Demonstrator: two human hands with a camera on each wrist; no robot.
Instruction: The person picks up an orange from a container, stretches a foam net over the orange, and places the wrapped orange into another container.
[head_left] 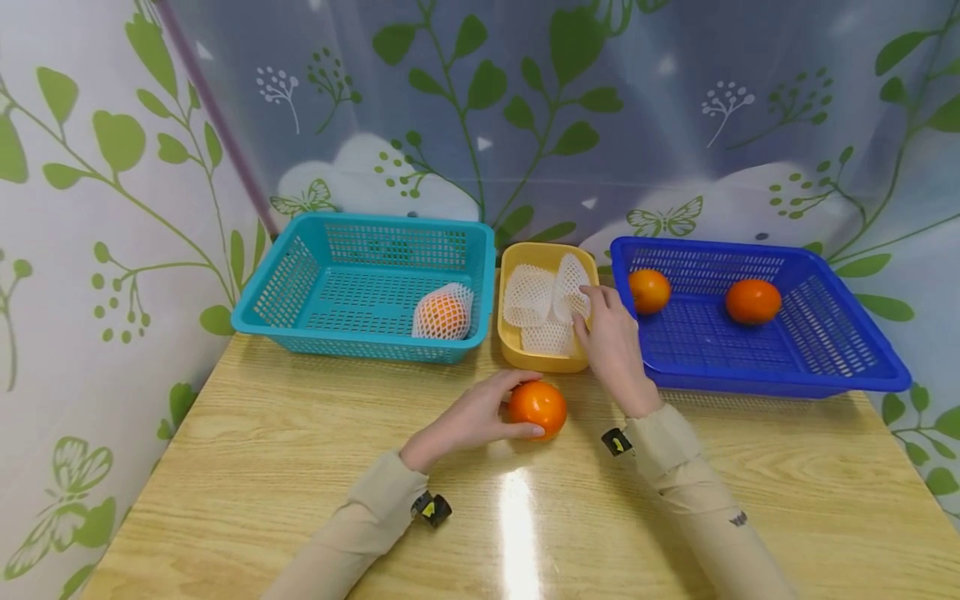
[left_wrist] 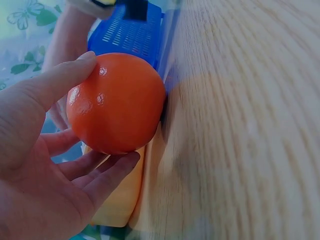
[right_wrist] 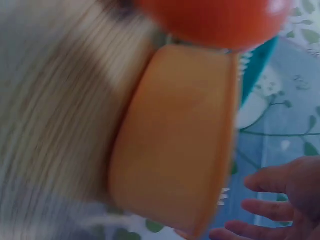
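Near the front of the yellow bin, my left hand [head_left: 480, 412] grips a shiny orange fruit [head_left: 538, 409], thumb on one side and fingers curled around the other. The left wrist view shows that fruit [left_wrist: 117, 102] close up, just by the tabletop. Over the right rim of the yellow bin [head_left: 543, 362] is my right hand [head_left: 609, 337], its fingertips at the white foam net sleeves [head_left: 531, 293] inside. In the right wrist view the fingers of the right hand [right_wrist: 280, 197] are spread and loosely bent, with nothing seen between them.
A teal basket [head_left: 360, 340] on the left holds one fruit in a foam net [head_left: 442, 317]. The blue basket [head_left: 757, 379] on the right holds two bare orange fruits [head_left: 753, 301]. All containers stand along the back of the wooden table [head_left: 300, 433], before a leaf-patterned curtain [head_left: 420, 100].
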